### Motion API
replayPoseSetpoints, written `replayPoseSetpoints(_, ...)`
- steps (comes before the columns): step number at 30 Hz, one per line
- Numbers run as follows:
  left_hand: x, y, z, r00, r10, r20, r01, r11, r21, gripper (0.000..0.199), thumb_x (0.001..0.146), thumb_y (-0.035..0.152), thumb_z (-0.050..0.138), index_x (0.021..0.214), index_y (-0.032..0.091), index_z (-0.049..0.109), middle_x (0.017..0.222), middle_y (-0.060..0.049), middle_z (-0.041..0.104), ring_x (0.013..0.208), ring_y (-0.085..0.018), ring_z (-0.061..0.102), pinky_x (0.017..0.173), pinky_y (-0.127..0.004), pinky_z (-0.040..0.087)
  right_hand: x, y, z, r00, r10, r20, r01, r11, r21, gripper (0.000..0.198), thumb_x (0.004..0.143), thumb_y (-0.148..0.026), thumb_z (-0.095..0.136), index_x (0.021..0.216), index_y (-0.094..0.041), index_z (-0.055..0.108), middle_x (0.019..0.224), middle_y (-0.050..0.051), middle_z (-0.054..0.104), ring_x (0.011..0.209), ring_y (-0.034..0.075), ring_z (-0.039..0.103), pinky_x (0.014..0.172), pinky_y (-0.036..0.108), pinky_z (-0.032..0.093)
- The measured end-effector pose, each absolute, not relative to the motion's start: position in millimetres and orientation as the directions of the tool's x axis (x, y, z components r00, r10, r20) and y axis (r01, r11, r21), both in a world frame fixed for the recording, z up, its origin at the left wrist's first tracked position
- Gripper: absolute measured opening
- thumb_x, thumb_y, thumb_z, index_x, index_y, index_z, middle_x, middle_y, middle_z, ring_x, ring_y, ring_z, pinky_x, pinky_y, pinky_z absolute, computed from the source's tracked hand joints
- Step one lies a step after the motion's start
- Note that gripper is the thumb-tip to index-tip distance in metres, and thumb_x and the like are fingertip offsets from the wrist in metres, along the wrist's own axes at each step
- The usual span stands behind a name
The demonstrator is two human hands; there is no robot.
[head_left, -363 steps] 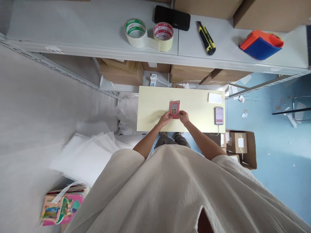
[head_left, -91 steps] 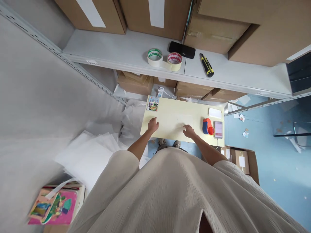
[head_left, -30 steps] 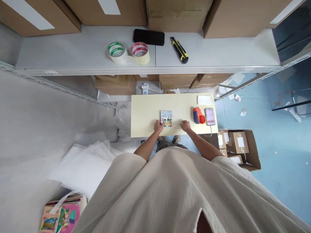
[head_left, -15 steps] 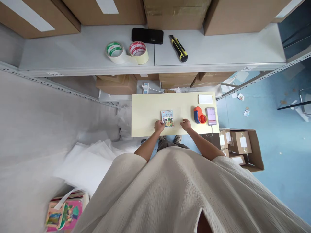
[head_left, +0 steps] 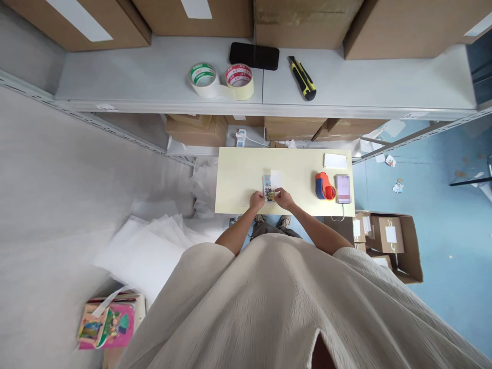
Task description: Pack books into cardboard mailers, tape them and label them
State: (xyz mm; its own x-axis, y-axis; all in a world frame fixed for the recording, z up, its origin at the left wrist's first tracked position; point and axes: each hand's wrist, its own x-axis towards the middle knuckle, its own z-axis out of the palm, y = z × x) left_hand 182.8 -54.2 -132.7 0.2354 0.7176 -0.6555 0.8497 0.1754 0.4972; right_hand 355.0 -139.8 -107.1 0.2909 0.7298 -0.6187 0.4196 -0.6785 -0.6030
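Note:
A small booklet with a colourful cartoon cover [head_left: 266, 193] lies on the pale yellow table [head_left: 238, 174] in front of me. My left hand [head_left: 257, 200] is closed at its lower left edge, fingertips on the booklet. A small white sheet [head_left: 275, 179] covers the upper right part of the cover; whether it is loose or part of the booklet I cannot tell. My right hand [head_left: 283, 198] is pinched at the booklet's lower right, below the sheet, its fingertips over the cover. What exactly those fingers grip is too small to make out.
On the table's right are a red and blue tape dispenser [head_left: 325, 186], a phone [head_left: 343, 188] and a white pad [head_left: 335, 161]. The shelf ahead bears tape rolls [head_left: 244, 91], a black phone [head_left: 254, 56], a utility knife [head_left: 302, 78] and cartons. White sheets [head_left: 149, 253] lie at left.
My right hand has moved left from beside the booklet onto its lower right. The white sheet now covers part of the cover. The whole view has shifted slightly.

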Motion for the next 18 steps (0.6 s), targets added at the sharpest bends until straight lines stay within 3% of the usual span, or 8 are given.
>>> replayPoseSetpoints(3, 175.2, -54.2, -126.8, 0.249, 0.735, -0.631, 0.844, 0.154, 0.514, 0.018, 0.1, 0.011, 0.065, 0.11, 0.023, 0.074, 0.119, -0.01, 0.081, 0.113, -0.026, 0.075, 0.097, -0.035, 0.056, 341.2, -131.0, -113.6, 0.267, 0.724, -0.637, 0.438, -0.679, -0.589, 0.044, 0.094, -0.019, 0.072, 0.138, -0.023, 0.071, 0.1, 0.005, 0.082, 0.094, 0.023, 0.075, 0.082, 0.029, 0.055)
replayPoseSetpoints(6, 172.2, -55.8, -120.5, 0.379, 0.791, -0.481, 0.796, -0.013, 0.605, 0.038, 0.099, 0.004, 0.058, 0.129, 0.023, 0.073, 0.138, -0.013, 0.078, 0.129, -0.027, 0.071, 0.109, -0.038, 0.056, 333.7, -126.8, -117.6, 0.242, 0.707, -0.665, 0.424, -0.693, -0.583, 0.05, 0.093, -0.018, 0.073, 0.143, -0.02, 0.071, 0.104, 0.007, 0.083, 0.099, 0.025, 0.077, 0.09, 0.032, 0.058)
replayPoseSetpoints(10, 176.7, -58.2, -113.5, 0.597, 0.685, -0.417, 0.724, -0.237, 0.648, 0.06, 0.097, 0.0, 0.058, 0.151, 0.027, 0.066, 0.15, -0.013, 0.074, 0.144, -0.032, 0.065, 0.12, -0.045, 0.05, 338.2, -130.2, -119.0, 0.195, 0.713, -0.673, 0.341, -0.693, -0.635, 0.049, 0.09, -0.018, 0.076, 0.138, -0.02, 0.076, 0.105, 0.006, 0.084, 0.1, 0.024, 0.077, 0.094, 0.036, 0.06)
replayPoseSetpoints(14, 181.1, -60.7, -108.8, 0.673, 0.569, -0.473, 0.725, -0.384, 0.571, 0.067, 0.098, 0.002, 0.059, 0.159, 0.027, 0.06, 0.162, -0.017, 0.068, 0.153, -0.035, 0.06, 0.125, -0.051, 0.045, 356.6, -138.5, -120.1, 0.381, 0.666, -0.642, 0.266, -0.743, -0.614, 0.031, 0.091, -0.024, 0.072, 0.121, -0.022, 0.082, 0.109, 0.007, 0.084, 0.103, 0.025, 0.078, 0.096, 0.038, 0.061)
replayPoseSetpoints(18, 183.1, -64.3, -105.2, 0.669, 0.563, -0.486, 0.737, -0.416, 0.533, 0.06, 0.102, 0.01, 0.059, 0.16, 0.026, 0.056, 0.162, -0.02, 0.066, 0.151, -0.036, 0.061, 0.124, -0.05, 0.045, 367.9, -140.1, -122.0, 0.481, 0.582, -0.656, 0.181, -0.798, -0.575, 0.034, 0.09, -0.029, 0.069, 0.12, -0.017, 0.079, 0.105, 0.011, 0.081, 0.102, 0.028, 0.076, 0.093, 0.04, 0.062)
